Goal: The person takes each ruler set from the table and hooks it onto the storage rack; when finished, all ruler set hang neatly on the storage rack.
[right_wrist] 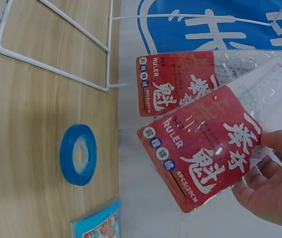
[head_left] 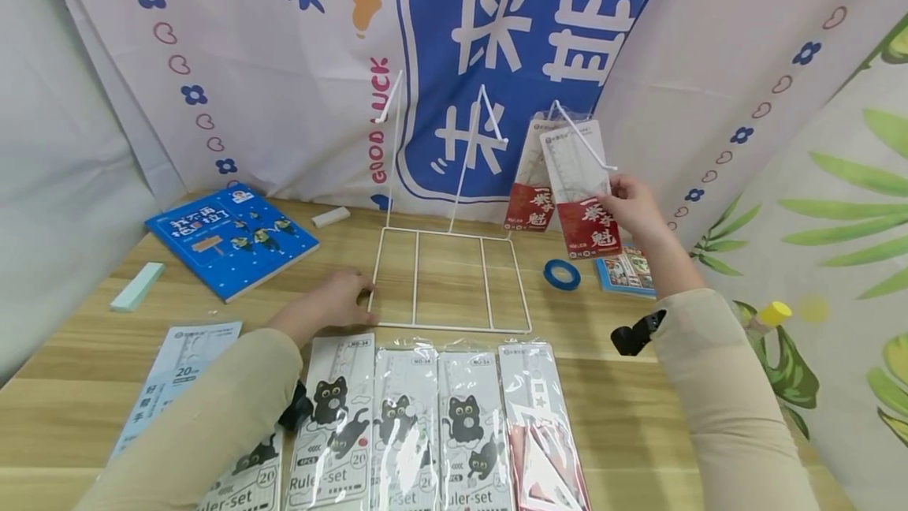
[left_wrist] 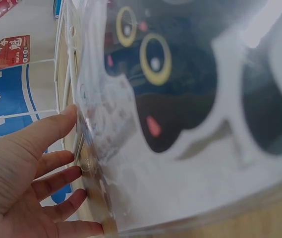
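Note:
My right hand (head_left: 638, 207) pinches the lower right edge of a red-and-white ruler set pack (head_left: 583, 195) between thumb and fingers. This pack hangs tilted at the right-hand hook of a white wire rack (head_left: 414, 282), the hook's arm crossing its upper part. Behind it a matching ruler set (head_left: 528, 160) hangs on the same hook. My left hand (head_left: 329, 302) lies at the rack's front left corner. In the left wrist view its fingers (left_wrist: 56, 173) are spread and loosely extended, the thumb tip right at the wire.
In front of the rack lie several cat-print ruler sets (head_left: 332, 424) and a red triangle-ruler pack (head_left: 542, 432). A blue book (head_left: 230, 239), white eraser (head_left: 330, 217) and pale green block (head_left: 138, 287) sit left. Blue tape (head_left: 562, 274) and a small blue booklet (head_left: 624, 274) are right.

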